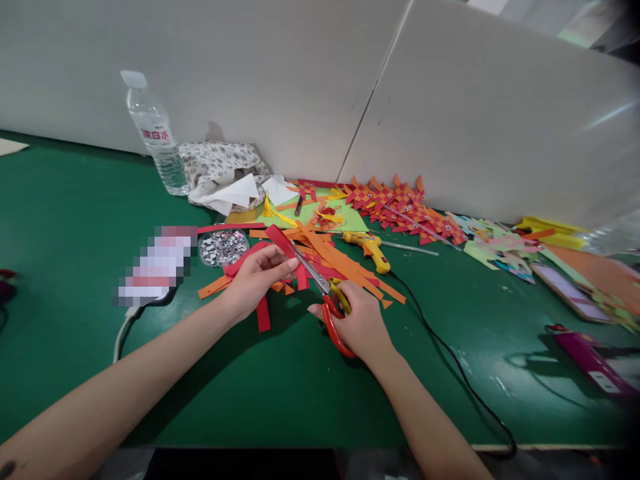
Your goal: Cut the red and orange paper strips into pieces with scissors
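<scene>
Between the thumb and fingers of my left hand [263, 273] is a red paper strip [281, 240], its upper end sticking out toward the wall. My right hand [363, 317] grips a pair of scissors [316, 277] with red and yellow handles. The scissor blades point up and left and lie against the strip close to my left thumb; whether they are cutting I cannot tell. Under and behind both hands lies a loose heap of orange paper strips [340, 260] and red ones. Another red strip [263, 315] hangs down from the heap below my left hand.
A yellow glue gun [369, 248] with a black cord lies right of the heap. Left are a dish of googly eyes [223, 247], a phone [157, 267] and a water bottle [157, 137]. Woven paper fish [395, 203] pile against the wall [280, 80]. A purple power strip [593, 360] sits far right.
</scene>
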{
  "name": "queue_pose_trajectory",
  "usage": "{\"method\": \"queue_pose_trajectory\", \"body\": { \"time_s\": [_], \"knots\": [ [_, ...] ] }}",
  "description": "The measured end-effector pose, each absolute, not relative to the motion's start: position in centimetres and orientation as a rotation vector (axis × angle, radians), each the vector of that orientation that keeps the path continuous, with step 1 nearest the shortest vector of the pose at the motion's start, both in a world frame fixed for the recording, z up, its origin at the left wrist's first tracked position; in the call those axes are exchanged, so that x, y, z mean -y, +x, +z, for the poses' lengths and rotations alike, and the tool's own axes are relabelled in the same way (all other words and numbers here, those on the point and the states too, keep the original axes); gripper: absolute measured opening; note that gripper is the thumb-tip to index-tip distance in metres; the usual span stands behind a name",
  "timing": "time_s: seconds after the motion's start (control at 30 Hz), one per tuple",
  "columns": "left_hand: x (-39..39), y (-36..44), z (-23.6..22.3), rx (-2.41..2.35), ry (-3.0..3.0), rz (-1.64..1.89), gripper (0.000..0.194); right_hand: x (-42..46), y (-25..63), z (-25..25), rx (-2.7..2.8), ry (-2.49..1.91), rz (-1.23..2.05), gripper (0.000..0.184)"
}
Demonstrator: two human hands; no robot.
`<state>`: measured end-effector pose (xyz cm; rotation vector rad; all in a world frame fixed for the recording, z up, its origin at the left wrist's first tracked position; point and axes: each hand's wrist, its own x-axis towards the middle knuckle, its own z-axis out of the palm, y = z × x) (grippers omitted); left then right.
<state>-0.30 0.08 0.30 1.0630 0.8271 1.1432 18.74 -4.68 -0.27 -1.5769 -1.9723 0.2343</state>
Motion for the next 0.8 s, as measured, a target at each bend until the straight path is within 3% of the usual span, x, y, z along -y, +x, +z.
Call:
{"method": "queue_pose_trajectory", "body": {
  "time_s": [0.8],
  "knots": [
    [-0.36, -0.45, -0.02, -0.842, 1.024, 1.271, 0.017, 4.65, 18.85, -0.22, 1.988, -1.584, 0.197, 0.041]
  ]
}}
